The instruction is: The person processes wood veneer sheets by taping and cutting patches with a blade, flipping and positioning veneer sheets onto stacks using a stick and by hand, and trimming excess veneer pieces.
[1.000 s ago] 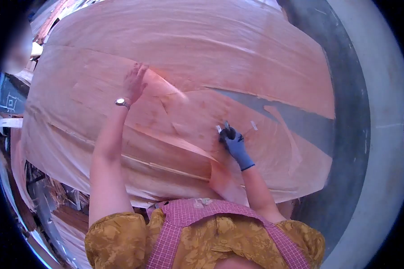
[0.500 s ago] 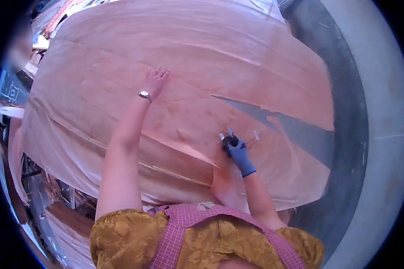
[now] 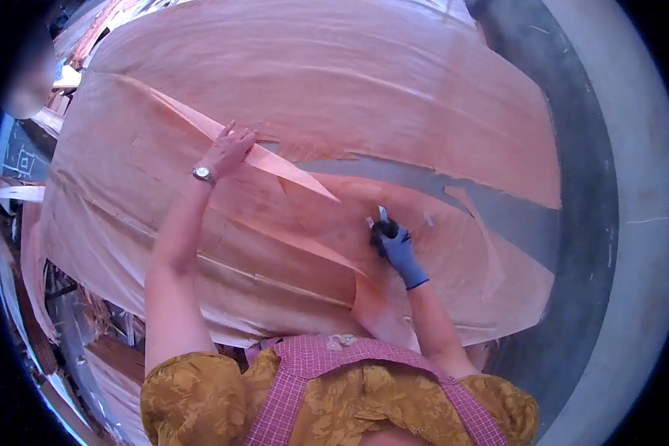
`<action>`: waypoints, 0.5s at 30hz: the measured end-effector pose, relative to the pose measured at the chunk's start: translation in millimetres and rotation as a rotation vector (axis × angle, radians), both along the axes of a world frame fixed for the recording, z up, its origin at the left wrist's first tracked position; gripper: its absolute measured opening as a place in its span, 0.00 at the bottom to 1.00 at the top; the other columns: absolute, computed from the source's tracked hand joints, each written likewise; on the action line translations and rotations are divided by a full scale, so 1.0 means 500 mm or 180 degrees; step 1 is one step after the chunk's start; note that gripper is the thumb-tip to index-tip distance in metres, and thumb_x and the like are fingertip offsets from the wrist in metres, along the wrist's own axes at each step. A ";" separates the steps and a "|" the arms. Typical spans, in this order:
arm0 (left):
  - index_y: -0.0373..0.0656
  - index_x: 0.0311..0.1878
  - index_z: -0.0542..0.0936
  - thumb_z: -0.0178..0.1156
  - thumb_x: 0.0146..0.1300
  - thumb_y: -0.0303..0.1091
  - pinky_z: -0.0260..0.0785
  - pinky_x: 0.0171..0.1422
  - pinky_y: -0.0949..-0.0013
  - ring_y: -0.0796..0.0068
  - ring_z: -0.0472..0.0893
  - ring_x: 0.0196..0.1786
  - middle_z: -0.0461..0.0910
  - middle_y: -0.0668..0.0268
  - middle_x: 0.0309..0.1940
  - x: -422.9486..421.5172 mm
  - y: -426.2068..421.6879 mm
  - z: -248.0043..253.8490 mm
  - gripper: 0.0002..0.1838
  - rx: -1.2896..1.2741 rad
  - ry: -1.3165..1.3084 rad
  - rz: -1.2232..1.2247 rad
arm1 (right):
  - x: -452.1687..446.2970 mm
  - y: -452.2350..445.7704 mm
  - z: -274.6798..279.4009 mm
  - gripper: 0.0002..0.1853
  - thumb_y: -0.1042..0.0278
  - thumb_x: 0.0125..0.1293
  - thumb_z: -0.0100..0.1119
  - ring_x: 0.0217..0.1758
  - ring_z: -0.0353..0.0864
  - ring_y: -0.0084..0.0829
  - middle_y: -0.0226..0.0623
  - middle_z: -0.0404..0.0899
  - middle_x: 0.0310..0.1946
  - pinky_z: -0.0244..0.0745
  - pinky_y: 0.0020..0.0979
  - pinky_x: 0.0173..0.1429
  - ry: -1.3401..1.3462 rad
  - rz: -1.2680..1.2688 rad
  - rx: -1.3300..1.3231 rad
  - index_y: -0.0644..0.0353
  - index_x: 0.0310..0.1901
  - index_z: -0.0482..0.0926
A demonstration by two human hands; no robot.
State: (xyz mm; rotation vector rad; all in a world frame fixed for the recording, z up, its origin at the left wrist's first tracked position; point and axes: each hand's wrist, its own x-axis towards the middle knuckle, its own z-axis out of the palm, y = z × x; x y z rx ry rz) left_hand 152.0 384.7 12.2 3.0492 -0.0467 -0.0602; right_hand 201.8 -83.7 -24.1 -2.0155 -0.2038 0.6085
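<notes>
My left hand (image 3: 229,151), bare and wearing a wristwatch, rests on a thin pinkish-tan sheet (image 3: 305,230) that looks like wood veneer. Its fingers are stretched out over a pale flap (image 3: 293,175), where the sheet's edge is folded back towards me. My right hand (image 3: 398,249) wears a grey-blue glove with dark fingers. It is closed round what looks like a knife (image 3: 383,214), whose flat metal blade points away from me; the handle is hidden. A small pale scrap (image 3: 428,220) lies just right of that hand. A narrow curled strip (image 3: 477,230) lies farther right.
More large sheets (image 3: 334,67) spread across the far side. A grey gap (image 3: 498,212) runs between sheets at the right. Beyond them curves a grey floor (image 3: 632,312). Torn brown pieces (image 3: 115,357) lie at the lower left. A blurred shape stands at the upper left.
My left hand has moved left and towards me, and the sheet's edge beneath it has folded up, widening the grey gap. My right hand has barely moved.
</notes>
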 end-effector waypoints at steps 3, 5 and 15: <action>0.43 0.61 0.72 0.64 0.52 0.27 0.45 0.80 0.51 0.61 0.70 0.69 0.74 0.61 0.62 -0.017 -0.008 0.059 0.30 -0.0093 0.0404 0.0165 | 0.000 0.005 0.015 0.15 0.55 0.67 0.62 0.29 0.77 0.22 0.31 0.81 0.28 0.71 0.28 0.36 0.0201 -0.0020 -0.0245 0.61 0.42 0.81; 0.45 0.61 0.72 0.65 0.53 0.29 0.45 0.80 0.50 0.62 0.70 0.68 0.74 0.62 0.62 -0.026 -0.019 0.093 0.29 -0.0136 0.0283 0.0194 | 0.000 0.000 0.008 0.15 0.55 0.68 0.62 0.29 0.76 0.22 0.30 0.81 0.28 0.71 0.28 0.36 0.0218 -0.0052 -0.0282 0.61 0.42 0.80; 0.49 0.45 0.78 0.65 0.57 0.33 0.61 0.69 0.56 0.63 0.79 0.53 0.81 0.65 0.44 -0.018 0.023 0.020 0.12 -0.0159 -0.1067 0.0778 | 0.004 -0.003 -0.001 0.15 0.56 0.67 0.64 0.27 0.71 0.18 0.27 0.78 0.26 0.69 0.26 0.35 0.0158 -0.0032 0.0012 0.62 0.41 0.81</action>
